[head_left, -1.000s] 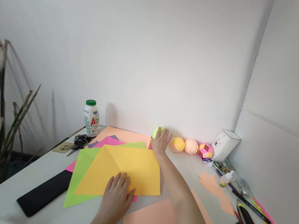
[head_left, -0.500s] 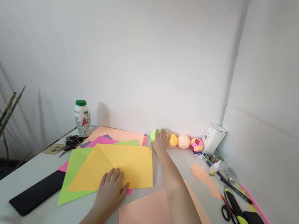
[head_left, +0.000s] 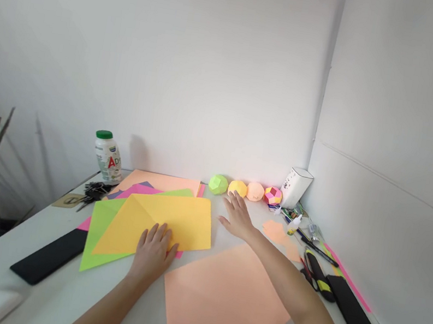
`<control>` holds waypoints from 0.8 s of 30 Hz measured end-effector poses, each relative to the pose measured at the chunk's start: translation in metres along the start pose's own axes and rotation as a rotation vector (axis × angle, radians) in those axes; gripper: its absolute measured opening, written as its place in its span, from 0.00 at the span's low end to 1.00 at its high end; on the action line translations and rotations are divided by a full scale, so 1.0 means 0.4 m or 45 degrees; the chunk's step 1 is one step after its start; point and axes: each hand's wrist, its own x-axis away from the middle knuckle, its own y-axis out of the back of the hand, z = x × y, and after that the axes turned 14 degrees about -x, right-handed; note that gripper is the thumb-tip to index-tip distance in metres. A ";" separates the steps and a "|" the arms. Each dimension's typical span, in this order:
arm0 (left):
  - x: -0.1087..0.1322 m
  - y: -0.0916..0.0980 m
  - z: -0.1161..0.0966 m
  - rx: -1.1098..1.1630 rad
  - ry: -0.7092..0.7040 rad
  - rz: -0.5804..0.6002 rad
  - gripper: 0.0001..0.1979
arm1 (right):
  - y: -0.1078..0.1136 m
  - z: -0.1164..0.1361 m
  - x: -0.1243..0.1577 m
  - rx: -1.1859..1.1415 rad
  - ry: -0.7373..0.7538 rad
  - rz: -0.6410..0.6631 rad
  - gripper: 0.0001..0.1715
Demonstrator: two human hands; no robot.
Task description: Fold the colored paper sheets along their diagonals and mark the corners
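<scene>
My left hand (head_left: 153, 254) lies flat with fingers spread on a yellow sheet of paper (head_left: 186, 218). Beneath that sheet is a green sheet of paper (head_left: 100, 225), with pink and purple sheets partly hidden behind. My right hand (head_left: 238, 216) hovers over the desk with its fingers apart, holding nothing. Just beyond its fingertips sits a yellow paper ball (head_left: 237, 187), in a row with a green paper ball (head_left: 218, 184), a peach paper ball (head_left: 255, 192) and a pink-and-yellow paper ball (head_left: 273, 196). A large peach sheet of paper (head_left: 222, 301) lies below my right forearm.
A white bottle with a green cap (head_left: 108, 158) and black binder clips (head_left: 96, 191) stand back left. A black slab (head_left: 51, 256) lies at left. Along the right wall are a white box (head_left: 296, 188), a glue bottle (head_left: 294, 225), a cutter (head_left: 318, 276) and a black case (head_left: 356, 313).
My right hand has come away from the green paper ball and drawn back to the right, uncovering the row. My left hand stays on the yellow sheet. The camera view has shifted slightly.
</scene>
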 end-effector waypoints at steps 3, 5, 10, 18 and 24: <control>0.001 0.005 0.001 0.025 -0.006 -0.001 0.24 | 0.050 -0.007 0.184 -0.057 0.037 0.089 0.36; 0.002 0.010 0.001 0.046 -0.009 -0.007 0.23 | 0.070 -0.008 0.312 -0.087 0.032 0.118 0.34; 0.003 0.027 0.000 0.113 -0.025 -0.033 0.24 | 0.070 0.020 0.580 -0.294 0.109 0.183 0.38; 0.020 0.080 0.005 0.271 -0.206 0.024 0.24 | -0.001 0.105 0.762 -0.280 0.179 0.235 0.52; 0.117 0.185 -0.014 0.428 -0.465 0.166 0.22 | -0.049 0.113 0.801 -0.171 0.295 -0.023 0.56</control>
